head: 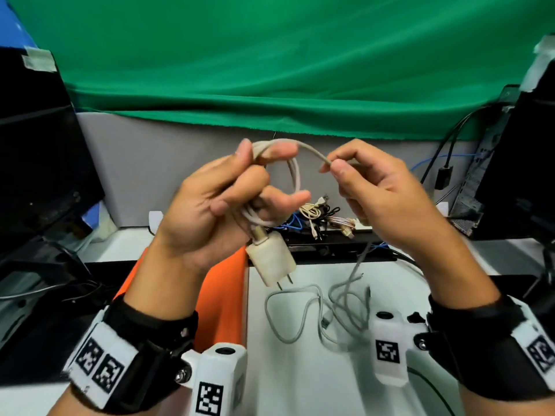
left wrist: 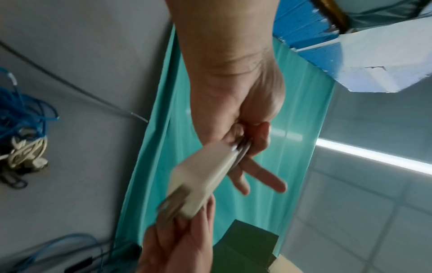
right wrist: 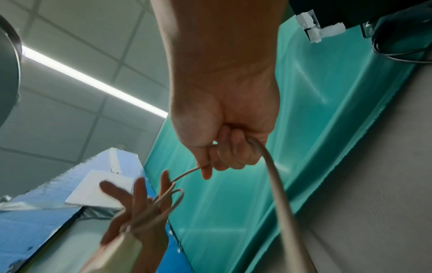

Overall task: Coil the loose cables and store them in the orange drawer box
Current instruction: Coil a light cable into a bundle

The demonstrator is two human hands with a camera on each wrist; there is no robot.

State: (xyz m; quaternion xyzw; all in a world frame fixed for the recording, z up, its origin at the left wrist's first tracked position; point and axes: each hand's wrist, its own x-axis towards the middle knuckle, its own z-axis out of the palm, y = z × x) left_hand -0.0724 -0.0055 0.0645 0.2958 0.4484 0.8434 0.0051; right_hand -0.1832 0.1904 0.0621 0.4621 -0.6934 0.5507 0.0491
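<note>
Both hands' fingers gripping beige cable [head: 295, 172], grey cable [head: 312, 313] loose below, orange drawer box [head: 223, 295] beside

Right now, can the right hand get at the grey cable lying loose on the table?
Probably not yet: the right hand is pinching the beige charger cable that the left hand holds coiled. The grey cable lies uncovered just below.

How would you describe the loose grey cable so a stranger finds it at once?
Start at the white desk, right of the orange drawer box. The grey cable sprawls there uncoiled, below the hands. Unlike the beige charger cable, nobody holds it.
</note>
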